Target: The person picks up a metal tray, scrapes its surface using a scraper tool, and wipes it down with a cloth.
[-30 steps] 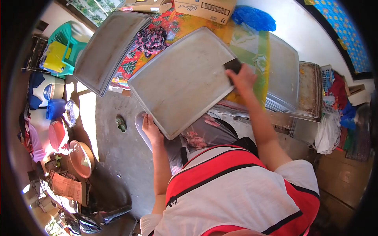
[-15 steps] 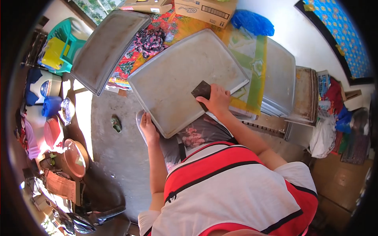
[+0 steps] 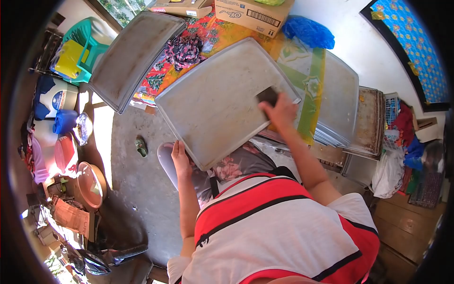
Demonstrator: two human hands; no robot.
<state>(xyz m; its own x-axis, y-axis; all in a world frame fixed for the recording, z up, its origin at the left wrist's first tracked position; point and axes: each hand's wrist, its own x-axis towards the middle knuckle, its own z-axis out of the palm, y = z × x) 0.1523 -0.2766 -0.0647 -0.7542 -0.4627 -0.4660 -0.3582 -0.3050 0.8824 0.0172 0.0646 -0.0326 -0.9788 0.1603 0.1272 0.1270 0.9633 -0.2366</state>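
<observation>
Ideally pressing flat and evenly while clasping the block (image 3: 267,96) in the right hand (image 3: 283,112) on the tray (image 3: 215,106) lying across lap (image 3: 234,164) and table (image 3: 231,31), and gripping the tray with the left hand (image 3: 181,161).

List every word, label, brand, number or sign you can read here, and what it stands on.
"OK": large letters on the brown rectangular cardboard box with a black barcode; its other print is too small to read.
Too small to read: the printing on the flat brown cardboard carton.
Too blurred to read: the lettering on the reddish-brown cardboard piece and the oval label on the blue-and-white container.
</observation>
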